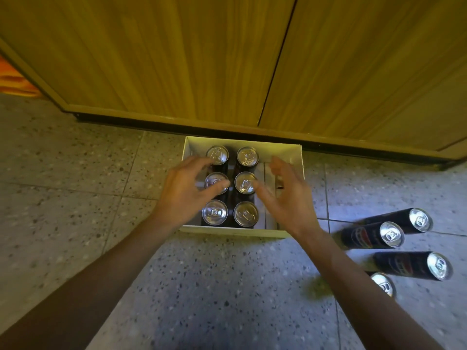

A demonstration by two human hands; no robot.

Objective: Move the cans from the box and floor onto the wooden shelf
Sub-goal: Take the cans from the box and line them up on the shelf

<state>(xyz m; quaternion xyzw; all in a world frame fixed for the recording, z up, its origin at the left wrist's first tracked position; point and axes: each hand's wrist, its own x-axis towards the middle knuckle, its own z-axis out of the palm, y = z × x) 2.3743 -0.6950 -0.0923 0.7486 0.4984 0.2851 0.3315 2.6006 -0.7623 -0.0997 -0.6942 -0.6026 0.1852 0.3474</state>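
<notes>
A white cardboard box point(294, 154) sits on the floor against a wooden cabinet. Several dark cans with silver tops stand upright in its left part in two columns, among them a middle-right can point(245, 183) and a front-left can point(214, 212). My left hand point(187, 188) hovers over the left column with fingers spread above the middle-left can point(214, 181). My right hand point(285, 195) hangs open over the box's right part, its thumb near the middle-right can. Neither hand holds anything. Several more dark cans point(374, 236) stand on the floor at the right.
Two closed wooden cabinet doors point(177, 59) fill the upper view, with a dark gap beneath them. The floor point(75, 185) is speckled grey tile. Cardboard dividers point(269, 178) show in the box's right part. Something orange point(15, 82) lies at the far left.
</notes>
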